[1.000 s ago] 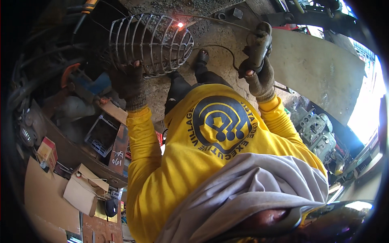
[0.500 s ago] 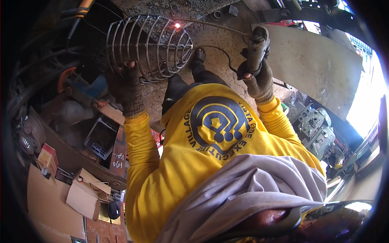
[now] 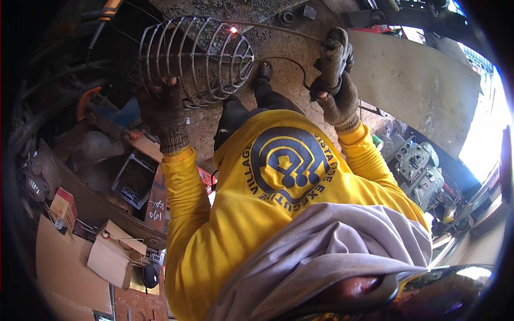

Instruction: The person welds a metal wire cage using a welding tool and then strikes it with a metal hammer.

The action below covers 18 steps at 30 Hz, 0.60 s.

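Observation:
A tapered cage of welded metal rods point(image 3: 208, 56) stands above the floor at the upper left. My left hand point(image 3: 165, 109), in a brown knit glove with bare fingertips, is closed on its near lower edge; the fingers are partly lost in shadow. My right hand point(image 3: 339, 101), gloved alike, is wrapped round a welding electrode holder point(image 3: 333, 59). From the holder a long thin welding rod point(image 3: 281, 29) reaches left to the cage's far side. Close to its tip, a small spot glows red-white point(image 3: 233, 30) on a cage bar.
A dark cable point(image 3: 292, 60) loops from the holder across the floor. To the right lie a large sheet-metal plate point(image 3: 412, 85) and a grey-green machine part point(image 3: 417, 166). A plastic crate point(image 3: 131, 195), an open cardboard box point(image 3: 115, 254) and a red carton point(image 3: 64, 206) stand at left.
My right hand and the electrode holder have shifted slightly left and away from me. The cage and my left hand have risen a little in the picture. The glow remains at the cage.

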Each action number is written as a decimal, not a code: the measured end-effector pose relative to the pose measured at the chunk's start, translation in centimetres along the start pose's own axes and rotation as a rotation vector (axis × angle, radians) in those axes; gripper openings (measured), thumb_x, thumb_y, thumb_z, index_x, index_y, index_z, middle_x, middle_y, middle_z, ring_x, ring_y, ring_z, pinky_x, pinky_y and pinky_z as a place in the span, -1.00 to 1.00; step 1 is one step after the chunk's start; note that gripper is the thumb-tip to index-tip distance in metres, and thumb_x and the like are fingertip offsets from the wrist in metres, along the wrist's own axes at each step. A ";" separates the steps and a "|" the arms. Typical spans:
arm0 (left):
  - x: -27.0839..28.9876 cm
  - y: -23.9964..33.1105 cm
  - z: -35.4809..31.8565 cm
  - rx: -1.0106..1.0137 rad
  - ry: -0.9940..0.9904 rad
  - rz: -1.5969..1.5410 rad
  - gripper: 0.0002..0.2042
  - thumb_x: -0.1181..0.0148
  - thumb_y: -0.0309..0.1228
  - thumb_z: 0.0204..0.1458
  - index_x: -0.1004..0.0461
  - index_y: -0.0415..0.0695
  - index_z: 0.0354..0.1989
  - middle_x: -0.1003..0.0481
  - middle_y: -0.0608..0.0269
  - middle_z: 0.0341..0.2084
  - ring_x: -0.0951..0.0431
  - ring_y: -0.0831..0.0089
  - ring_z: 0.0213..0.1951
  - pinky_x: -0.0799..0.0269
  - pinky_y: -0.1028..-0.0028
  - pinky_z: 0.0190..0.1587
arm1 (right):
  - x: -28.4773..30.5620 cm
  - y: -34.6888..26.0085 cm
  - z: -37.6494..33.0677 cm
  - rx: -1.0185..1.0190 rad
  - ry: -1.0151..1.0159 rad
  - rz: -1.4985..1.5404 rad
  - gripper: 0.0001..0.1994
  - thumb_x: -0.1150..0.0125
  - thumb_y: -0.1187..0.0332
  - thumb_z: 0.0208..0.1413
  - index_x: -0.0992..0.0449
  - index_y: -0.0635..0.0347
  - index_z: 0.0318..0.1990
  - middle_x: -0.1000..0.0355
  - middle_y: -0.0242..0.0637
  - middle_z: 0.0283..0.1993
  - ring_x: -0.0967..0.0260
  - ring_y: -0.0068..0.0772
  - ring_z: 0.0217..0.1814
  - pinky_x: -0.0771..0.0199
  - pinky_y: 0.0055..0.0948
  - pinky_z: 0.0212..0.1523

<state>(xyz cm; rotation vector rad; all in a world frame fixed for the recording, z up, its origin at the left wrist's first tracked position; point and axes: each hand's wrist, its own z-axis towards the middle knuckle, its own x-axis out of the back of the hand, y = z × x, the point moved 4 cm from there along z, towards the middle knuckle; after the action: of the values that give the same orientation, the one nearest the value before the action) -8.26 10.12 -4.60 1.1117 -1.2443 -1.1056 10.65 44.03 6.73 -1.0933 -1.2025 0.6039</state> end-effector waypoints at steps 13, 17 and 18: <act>-0.2 -0.2 0.0 -0.063 -0.011 0.207 -0.36 -0.43 0.11 -0.11 -0.41 -0.22 -0.12 -0.49 0.14 -0.33 -0.51 0.25 -0.29 -0.41 0.31 -0.20 | 0.4 0.1 0.1 0.025 -0.006 -0.131 -0.50 -0.33 0.01 0.09 -0.44 0.32 -0.09 -0.55 -0.20 -0.39 -0.58 -0.11 -0.32 -0.51 -0.33 -0.23; -0.3 0.7 -0.2 -0.069 0.028 0.225 -0.33 -0.41 0.18 -0.14 -0.41 -0.22 -0.16 -0.49 0.13 -0.36 -0.52 0.21 -0.31 -0.42 0.28 -0.22 | 0.4 -0.2 0.2 0.029 -0.026 -0.146 -0.51 -0.35 0.04 0.08 -0.44 0.31 -0.09 -0.56 -0.19 -0.38 -0.59 -0.13 -0.31 -0.51 -0.34 -0.22; 0.2 -0.5 0.0 -0.048 0.016 0.269 -0.31 -0.40 0.21 -0.14 -0.42 -0.22 -0.16 -0.49 0.11 -0.35 -0.53 0.20 -0.29 -0.42 0.27 -0.21 | 0.5 -0.4 0.3 0.045 -0.025 -0.157 -0.52 -0.36 0.05 0.08 -0.44 0.31 -0.09 -0.56 -0.19 -0.38 -0.59 -0.14 -0.31 -0.52 -0.34 -0.22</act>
<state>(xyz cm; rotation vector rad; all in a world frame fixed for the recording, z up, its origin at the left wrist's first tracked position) -8.25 9.86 -5.09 0.8855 -1.3055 -0.9158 10.48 44.38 7.24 -0.9460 -1.2769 0.5226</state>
